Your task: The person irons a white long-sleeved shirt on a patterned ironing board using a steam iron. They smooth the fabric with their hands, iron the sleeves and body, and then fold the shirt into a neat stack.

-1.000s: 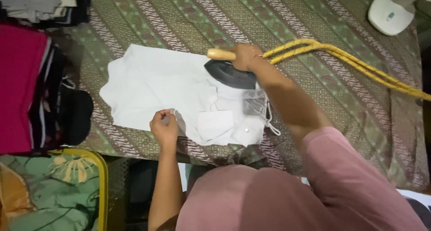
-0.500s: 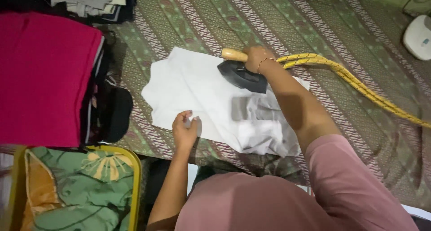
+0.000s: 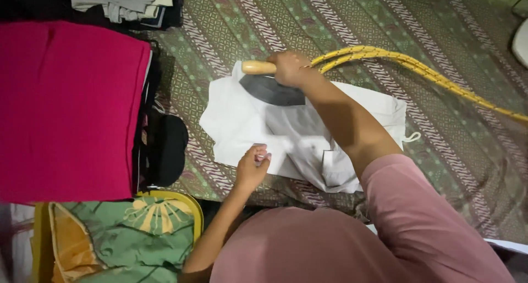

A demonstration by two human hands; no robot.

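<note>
The right hand [image 3: 290, 68] is clenched around the wooden handle [image 3: 258, 67] of a dark iron [image 3: 270, 89], near the upper middle of the frame. The pale end of the handle sticks out to the left of the fist. The grip sits on the only part meant for holding. The metal body below looks heavy and stiff, and is probably hot, so it should be taken by the handle alone. A yellow cord [image 3: 418, 71] runs from the hand toward the right edge of the frame. It looks thick and springy and could drag on the iron as it travels.

The iron rests on the upper part of a white garment [image 3: 236, 129], which lies spread in the middle of the frame. The cloth looks thin, light and soft. It would likely bunch or slide under a moving weight unless it is pinned. The left hand [image 3: 252, 167] does that at the garment's lower edge, with the fingers curled onto the cloth. Whether they pinch a fold or only press it flat cannot be told.

Beneath the garment lies a patterned cloth [image 3: 451, 145] in green and brown stripes, serving as the ironing bed. At the left of the frame sits a magenta stack [image 3: 71, 107] of folded fabric, with a black item [image 3: 168, 148] just beside it, and a green and yellow piece [image 3: 137, 233] lies at the lower left.
</note>
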